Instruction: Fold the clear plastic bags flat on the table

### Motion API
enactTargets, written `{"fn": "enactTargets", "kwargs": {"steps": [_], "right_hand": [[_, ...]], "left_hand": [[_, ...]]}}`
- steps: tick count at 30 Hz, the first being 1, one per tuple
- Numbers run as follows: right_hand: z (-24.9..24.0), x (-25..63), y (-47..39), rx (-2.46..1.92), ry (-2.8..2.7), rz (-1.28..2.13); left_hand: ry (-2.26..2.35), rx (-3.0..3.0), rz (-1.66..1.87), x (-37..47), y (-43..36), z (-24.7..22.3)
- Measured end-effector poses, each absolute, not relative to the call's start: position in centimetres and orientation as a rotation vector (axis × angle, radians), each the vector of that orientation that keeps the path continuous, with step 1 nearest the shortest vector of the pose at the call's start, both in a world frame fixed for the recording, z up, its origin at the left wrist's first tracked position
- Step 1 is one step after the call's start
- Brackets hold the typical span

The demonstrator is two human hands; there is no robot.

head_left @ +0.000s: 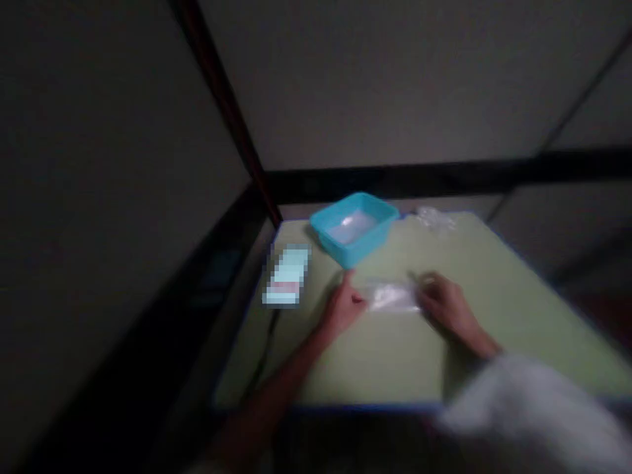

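Observation:
A clear, shiny plastic bag (394, 297) lies stretched between my two hands, low over the table or on it; I cannot tell which. My left hand (345, 306) pinches its left end, with one finger pointing away toward the turquoise basket (364, 249). At the bag's right end, my right hand (443, 304) is closed with its fingers curled in. Motion blur hides the exact grip of those fingers. Inside the basket is pale, glossy material (353, 227), apparently plastic.
The pale yellow-green table (375, 368) has a blue edge and stands near a wall. Crumpled clear plastic (434, 218) lies at the back right. Left of my hands is a pixelated, bright, phone-like object (289, 276), with a dark cable (269, 339) below it.

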State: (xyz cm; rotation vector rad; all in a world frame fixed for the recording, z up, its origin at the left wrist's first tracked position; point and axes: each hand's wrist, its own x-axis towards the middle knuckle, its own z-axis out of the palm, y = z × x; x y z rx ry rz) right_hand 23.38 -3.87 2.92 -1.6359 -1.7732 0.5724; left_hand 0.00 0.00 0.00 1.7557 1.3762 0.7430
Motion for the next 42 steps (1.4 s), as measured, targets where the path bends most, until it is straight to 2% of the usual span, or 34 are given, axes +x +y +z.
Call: {"fn": "enactTargets", "kwargs": {"steps": [19, 28, 33, 38, 42], "right_hand": [[1.5, 23.1, -4.5, -1.659, -1.905, 0.292], [1.1, 22.3, -5.3, -1.485, -2.17, -0.019], [-0.7, 21.9, -5.1, -1.584, -2.341, -0.15], [-1.4, 22.0, -5.0, -1.632, -2.369, -0.23], [-1.4, 21.9, -4.9, -1.651, -2.376, -0.254]], "left_hand": [[1.445, 1.765, 0.83, 1.0, -0.4, 0.0], [1.462, 1.819, 0.841, 1.1, 0.0, -0.7], [1.468, 1.823, 0.823, 1.1, 0.3, -1.1], [1.597, 1.958, 0.775, 0.0, 0.0, 0.5], [1.689, 2.34, 0.77, 1.2, -1.8, 3.0]]}}
